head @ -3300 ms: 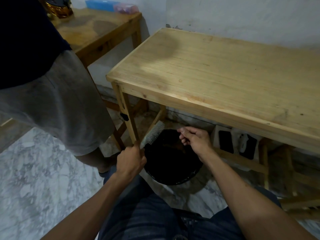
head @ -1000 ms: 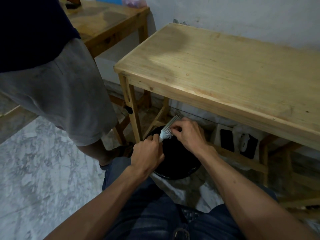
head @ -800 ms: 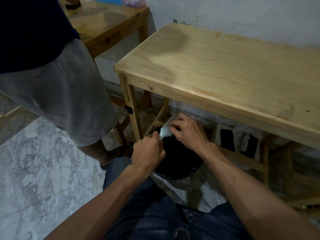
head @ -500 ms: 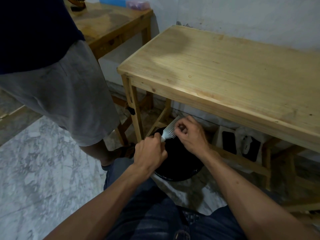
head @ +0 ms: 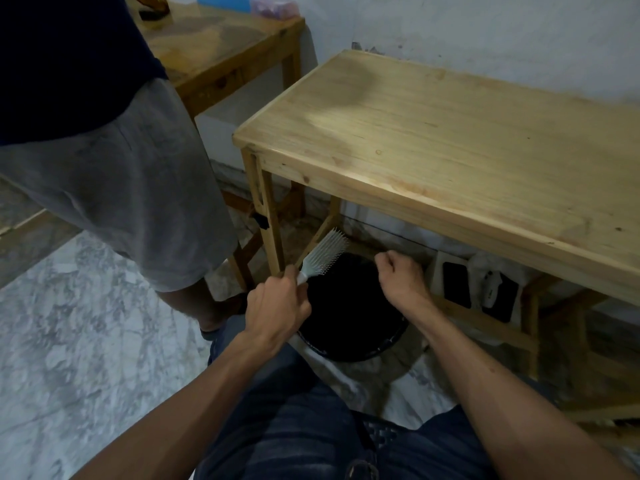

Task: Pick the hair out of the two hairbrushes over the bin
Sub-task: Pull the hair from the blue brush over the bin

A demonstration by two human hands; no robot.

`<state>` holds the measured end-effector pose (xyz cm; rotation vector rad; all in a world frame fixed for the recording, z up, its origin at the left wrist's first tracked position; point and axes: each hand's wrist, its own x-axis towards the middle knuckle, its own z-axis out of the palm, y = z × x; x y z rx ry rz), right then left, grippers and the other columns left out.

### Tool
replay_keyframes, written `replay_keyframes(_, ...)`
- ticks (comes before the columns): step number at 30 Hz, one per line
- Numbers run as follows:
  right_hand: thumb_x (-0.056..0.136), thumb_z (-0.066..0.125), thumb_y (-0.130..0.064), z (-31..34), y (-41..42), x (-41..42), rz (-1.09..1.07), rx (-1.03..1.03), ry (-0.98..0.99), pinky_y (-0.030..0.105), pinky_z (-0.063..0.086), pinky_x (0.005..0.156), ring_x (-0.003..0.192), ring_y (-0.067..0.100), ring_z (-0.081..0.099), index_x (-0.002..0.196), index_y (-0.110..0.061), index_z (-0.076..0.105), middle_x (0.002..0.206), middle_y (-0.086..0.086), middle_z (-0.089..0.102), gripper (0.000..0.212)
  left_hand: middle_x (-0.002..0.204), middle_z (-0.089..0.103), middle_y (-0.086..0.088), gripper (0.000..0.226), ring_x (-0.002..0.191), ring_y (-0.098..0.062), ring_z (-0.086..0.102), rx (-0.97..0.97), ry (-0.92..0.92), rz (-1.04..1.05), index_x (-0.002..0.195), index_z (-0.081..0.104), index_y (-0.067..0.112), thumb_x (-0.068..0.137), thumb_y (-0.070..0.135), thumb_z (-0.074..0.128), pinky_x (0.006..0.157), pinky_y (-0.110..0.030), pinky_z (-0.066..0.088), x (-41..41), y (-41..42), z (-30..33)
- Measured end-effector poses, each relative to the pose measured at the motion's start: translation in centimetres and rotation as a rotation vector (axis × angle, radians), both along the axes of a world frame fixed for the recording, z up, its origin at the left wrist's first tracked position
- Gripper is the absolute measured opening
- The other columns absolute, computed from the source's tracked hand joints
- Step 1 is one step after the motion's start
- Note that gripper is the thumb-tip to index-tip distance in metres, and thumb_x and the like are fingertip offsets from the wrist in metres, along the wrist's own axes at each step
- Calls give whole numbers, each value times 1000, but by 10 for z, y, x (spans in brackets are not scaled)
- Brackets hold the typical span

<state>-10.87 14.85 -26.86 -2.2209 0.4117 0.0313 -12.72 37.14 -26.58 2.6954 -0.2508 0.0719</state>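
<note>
My left hand (head: pixel 277 308) grips the handle of a pale grey hairbrush (head: pixel 325 252), held tilted up to the right with its bristles facing right over the black bin (head: pixel 349 351) on the floor. My right hand (head: pixel 401 275) hovers over the bin a short way right of the brush, fingers curled and pinched together; whether it holds hair is too small to see. Only one brush is in view.
A light wooden table (head: pixel 450 140) stands over the far side of the bin, its leg (head: pixel 268 216) just left of the brush. A person in grey shorts (head: pixel 114 188) stands at the left. A second wooden table (head: pixel 221 50) is behind. Dark items (head: pixel 478 289) lie under the table.
My right hand has pulled away to the right from the bristles it was pinching. The brush head is now uncovered and stays over the bin.
</note>
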Motion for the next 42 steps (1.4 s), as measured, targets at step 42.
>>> replay_keyframes(42, 96, 54, -54, -7, 7, 11, 84, 363, 107, 30, 52, 79, 90, 10, 70, 103, -28, 68, 106, -4, 73, 30, 85, 74, -2, 31, 74, -18, 71, -276, 81, -21, 120, 66, 19, 99, 38, 57, 71, -47, 61, 10, 8, -2)
